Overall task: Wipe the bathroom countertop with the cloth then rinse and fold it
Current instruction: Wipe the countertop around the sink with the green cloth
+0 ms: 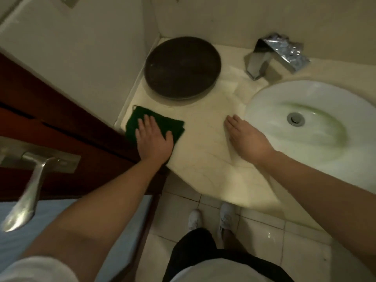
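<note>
A dark green cloth [173,124], folded into a square, lies flat on the cream marble countertop [205,155] near its left edge. My left hand [153,138] rests palm down on the cloth with fingers spread. My right hand [247,139] lies flat on the bare countertop beside the white oval sink [317,127], holding nothing. The chrome tap [272,55] stands behind the sink at the back wall.
A round dark tray [182,67] sits in the back left corner of the countertop. A brown door [50,123] with a metal lever handle [30,186] stands to the left. Below are floor tiles and my white shoes [209,218].
</note>
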`<state>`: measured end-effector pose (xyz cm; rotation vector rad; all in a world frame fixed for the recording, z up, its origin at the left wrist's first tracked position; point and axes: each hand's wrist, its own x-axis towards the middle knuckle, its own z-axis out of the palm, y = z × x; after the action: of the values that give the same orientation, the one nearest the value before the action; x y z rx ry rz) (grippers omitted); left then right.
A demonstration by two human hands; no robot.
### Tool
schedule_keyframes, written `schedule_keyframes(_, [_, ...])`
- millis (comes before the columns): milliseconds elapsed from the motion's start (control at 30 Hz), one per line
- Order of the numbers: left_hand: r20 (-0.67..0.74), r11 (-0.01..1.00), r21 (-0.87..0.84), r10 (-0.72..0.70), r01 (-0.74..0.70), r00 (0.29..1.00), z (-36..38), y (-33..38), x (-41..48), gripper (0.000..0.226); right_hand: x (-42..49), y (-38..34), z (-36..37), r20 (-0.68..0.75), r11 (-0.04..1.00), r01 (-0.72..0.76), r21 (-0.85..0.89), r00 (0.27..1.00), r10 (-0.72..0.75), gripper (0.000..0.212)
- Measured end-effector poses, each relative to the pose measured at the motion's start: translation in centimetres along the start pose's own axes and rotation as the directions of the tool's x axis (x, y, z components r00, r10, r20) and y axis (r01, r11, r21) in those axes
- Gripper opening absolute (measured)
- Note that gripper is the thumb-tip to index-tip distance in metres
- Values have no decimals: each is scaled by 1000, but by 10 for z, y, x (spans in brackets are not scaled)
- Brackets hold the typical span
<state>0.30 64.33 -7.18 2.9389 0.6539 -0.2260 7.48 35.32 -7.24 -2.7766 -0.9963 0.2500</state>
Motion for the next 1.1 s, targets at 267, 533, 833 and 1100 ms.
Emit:
schedule_keyframes(267, [60, 917, 42, 395, -397, 917, 15, 75, -76, 83, -85, -10, 13, -60, 951, -296, 83, 952, 302, 55])
schedule_keyframes(533, [130, 614, -156, 790, -774, 600, 25, 149, -141, 71, -126, -37, -14, -298, 771, -508, 384, 722, 624, 50])
schedule_keyframes(833, [-32, 879, -334, 350, -340, 936, 8, 74, -77, 59, -58, -115, 28, -30, 935, -344, 85, 937, 348, 63])
schedule_keyframes(1100, [71, 861, -155, 499, -484, 864, 28, 145, -112, 66, -138, -63, 20, -40, 884, -465, 36, 884, 467, 66])
